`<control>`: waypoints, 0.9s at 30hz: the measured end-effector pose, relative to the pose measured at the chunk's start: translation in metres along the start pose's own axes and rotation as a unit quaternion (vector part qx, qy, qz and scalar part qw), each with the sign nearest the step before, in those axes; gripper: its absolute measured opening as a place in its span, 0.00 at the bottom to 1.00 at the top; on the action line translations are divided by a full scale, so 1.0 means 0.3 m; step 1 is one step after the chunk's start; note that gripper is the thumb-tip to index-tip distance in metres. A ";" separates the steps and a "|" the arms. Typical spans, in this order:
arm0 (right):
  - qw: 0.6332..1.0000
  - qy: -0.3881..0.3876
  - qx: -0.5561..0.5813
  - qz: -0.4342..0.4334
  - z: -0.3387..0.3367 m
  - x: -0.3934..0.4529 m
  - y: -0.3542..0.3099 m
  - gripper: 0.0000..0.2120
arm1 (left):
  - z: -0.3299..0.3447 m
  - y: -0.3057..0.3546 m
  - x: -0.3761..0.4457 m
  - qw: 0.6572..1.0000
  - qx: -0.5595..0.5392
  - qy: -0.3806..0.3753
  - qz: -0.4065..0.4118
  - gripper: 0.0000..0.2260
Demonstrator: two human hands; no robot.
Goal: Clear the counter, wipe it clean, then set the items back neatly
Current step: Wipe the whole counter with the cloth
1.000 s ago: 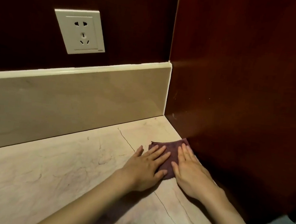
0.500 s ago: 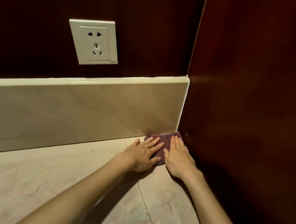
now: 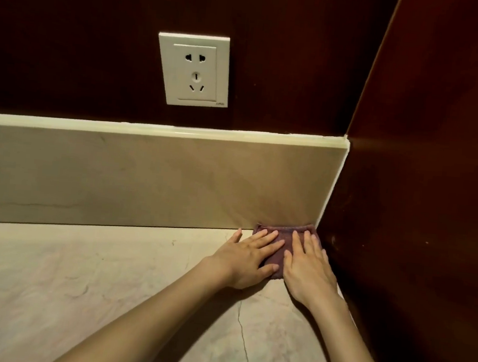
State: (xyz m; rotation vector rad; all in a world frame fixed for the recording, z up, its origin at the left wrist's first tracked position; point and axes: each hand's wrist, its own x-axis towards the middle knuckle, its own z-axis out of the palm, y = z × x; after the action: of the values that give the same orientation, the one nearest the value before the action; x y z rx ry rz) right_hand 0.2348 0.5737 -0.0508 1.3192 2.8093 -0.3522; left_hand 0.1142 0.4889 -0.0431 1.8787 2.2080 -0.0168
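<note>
While both hands lie flat with straight fingers, the left hand (image 3: 249, 259) and right hand (image 3: 308, 270) press the purple cloth (image 3: 280, 237) into the counter's (image 3: 75, 296) back corner, touching the dark wall (image 3: 420, 198).

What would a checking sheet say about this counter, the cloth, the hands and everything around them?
Surface: pale marble-look counter, thin dark crack line near the front.
Job's things: purple cloth lying flat, pushed into the back right corner.
Clutter: nothing seen.
Hands: left hand and right hand press flat on the cloth, fingers straight.
Cables: nothing seen; wall socket has nothing plugged in.
Surroundings: beige backsplash, dark red-brown wall behind, dark side panel on the right.
</note>
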 end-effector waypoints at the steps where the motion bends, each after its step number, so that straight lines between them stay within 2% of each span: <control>1: 1.000 0.002 -0.004 0.003 0.001 0.000 -0.012 0.26 | -0.005 -0.009 -0.005 1.000 -0.002 -0.003 -0.001 0.26; 10: 1.000 0.012 0.004 0.008 0.053 -0.025 -0.225 0.27 | -0.020 -0.183 -0.145 1.000 -0.008 -0.024 0.002 0.26; 27: 0.998 0.021 0.022 -0.054 0.202 -0.143 -0.838 0.27 | -0.002 -0.682 -0.596 0.999 -0.024 -0.011 -0.030 0.26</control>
State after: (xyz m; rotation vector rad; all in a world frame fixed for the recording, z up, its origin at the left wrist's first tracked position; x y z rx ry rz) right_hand 0.0662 0.3731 -0.0559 1.2004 2.9317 -0.3950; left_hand -0.0597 0.2800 -0.0385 1.7781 2.2291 0.0042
